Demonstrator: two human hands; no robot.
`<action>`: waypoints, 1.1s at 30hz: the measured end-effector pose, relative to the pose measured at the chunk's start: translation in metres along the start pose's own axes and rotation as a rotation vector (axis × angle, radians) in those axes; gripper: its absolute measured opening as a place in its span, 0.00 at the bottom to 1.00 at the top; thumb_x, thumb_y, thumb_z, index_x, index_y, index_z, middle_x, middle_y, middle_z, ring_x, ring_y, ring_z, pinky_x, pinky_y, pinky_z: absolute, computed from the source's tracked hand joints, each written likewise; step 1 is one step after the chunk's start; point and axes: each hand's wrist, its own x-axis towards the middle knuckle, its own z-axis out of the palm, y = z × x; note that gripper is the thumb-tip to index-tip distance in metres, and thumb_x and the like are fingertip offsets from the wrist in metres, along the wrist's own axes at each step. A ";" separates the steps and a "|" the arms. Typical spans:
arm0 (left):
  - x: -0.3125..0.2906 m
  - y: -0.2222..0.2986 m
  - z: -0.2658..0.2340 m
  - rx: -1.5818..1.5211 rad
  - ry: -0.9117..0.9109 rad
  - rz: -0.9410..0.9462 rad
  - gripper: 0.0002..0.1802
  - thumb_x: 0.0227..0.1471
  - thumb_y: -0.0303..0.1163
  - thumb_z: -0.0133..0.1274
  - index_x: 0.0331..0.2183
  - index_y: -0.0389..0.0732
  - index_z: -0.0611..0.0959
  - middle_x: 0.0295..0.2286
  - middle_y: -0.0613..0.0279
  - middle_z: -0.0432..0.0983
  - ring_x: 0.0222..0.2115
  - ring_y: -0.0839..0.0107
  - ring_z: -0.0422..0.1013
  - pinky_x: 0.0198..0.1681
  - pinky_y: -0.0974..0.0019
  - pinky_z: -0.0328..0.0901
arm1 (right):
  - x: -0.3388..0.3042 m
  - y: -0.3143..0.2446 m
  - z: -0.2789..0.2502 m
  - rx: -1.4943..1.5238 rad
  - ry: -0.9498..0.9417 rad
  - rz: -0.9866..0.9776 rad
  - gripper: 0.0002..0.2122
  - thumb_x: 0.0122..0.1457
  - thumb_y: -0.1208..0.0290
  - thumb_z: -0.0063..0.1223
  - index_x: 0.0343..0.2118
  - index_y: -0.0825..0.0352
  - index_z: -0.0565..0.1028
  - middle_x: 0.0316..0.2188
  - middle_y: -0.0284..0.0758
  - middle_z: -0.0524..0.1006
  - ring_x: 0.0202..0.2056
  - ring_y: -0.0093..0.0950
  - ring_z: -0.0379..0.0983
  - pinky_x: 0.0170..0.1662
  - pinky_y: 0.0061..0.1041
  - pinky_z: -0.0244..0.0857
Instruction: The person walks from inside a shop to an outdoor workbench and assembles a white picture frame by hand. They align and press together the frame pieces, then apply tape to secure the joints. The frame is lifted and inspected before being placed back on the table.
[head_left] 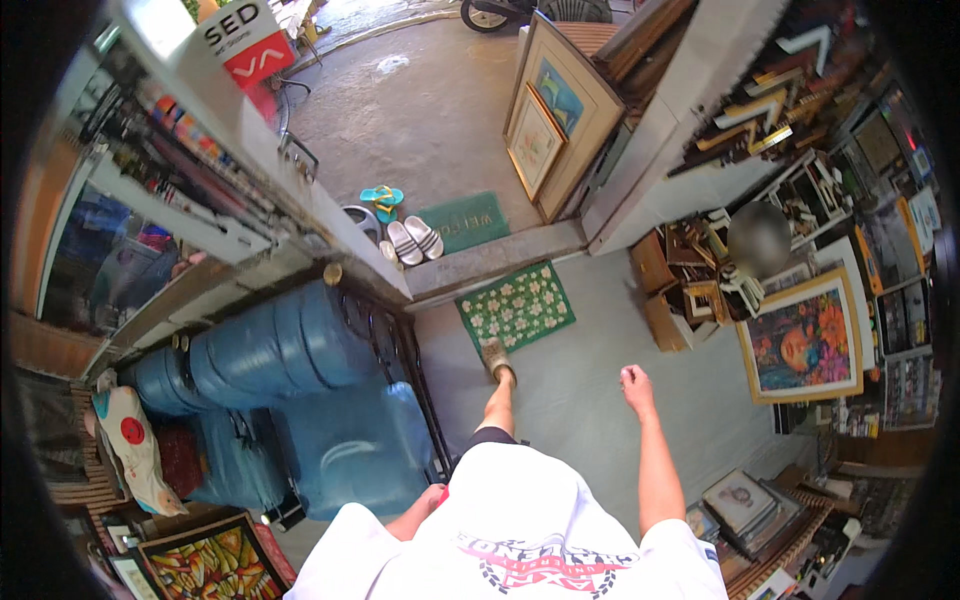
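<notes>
My right hand (pixel 635 388) hangs out in front over the grey floor, its fingers curled closed, and I see nothing in it. Low beside my body, my left hand (pixel 430 497) is partly covered by my white shirt (pixel 520 500). Its fingers look curled, and a small bit of red shows at its edge, too hidden to name. Blue seat cushions (pixel 350 460) lie just left of that hand. One foot in a brown clog (pixel 495 358) steps at the near edge of a green flowered mat (pixel 516 307).
A raised doorsill (pixel 500 262) leads out to a green doormat (pixel 465 222), striped slides (pixel 415 242) and teal flip-flops (pixel 382 200). Framed pictures (pixel 560 110) lean by the doorway. At right stand a framed portrait (pixel 805 335) and cardboard boxes (pixel 665 310); stacked frames (pixel 745 505) lie nearer.
</notes>
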 end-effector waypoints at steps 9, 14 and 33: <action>0.099 0.407 -0.167 -0.325 0.280 0.359 0.13 0.62 0.41 0.51 0.38 0.40 0.80 0.28 0.66 0.77 0.25 0.75 0.71 0.27 0.69 0.66 | 0.081 -0.007 0.102 0.054 -0.555 0.508 0.15 0.62 0.67 0.51 0.45 0.73 0.78 0.37 0.39 0.82 0.34 0.30 0.78 0.39 0.33 0.72; 0.126 0.593 -0.246 -0.177 0.382 0.409 0.16 0.62 0.43 0.50 0.40 0.39 0.80 0.34 0.63 0.80 0.29 0.74 0.75 0.32 0.69 0.68 | 0.159 -0.013 0.118 0.133 -0.513 0.569 0.14 0.60 0.69 0.51 0.44 0.75 0.78 0.38 0.40 0.81 0.35 0.30 0.77 0.38 0.33 0.71; 0.204 0.667 -0.255 -0.375 0.422 0.051 0.23 0.55 0.46 0.53 0.42 0.36 0.83 0.41 0.45 0.80 0.44 0.55 0.77 0.47 0.57 0.69 | 0.814 -0.513 0.175 -0.210 -0.410 -0.235 0.12 0.65 0.64 0.50 0.36 0.70 0.75 0.26 0.32 0.76 0.27 0.23 0.72 0.31 0.24 0.68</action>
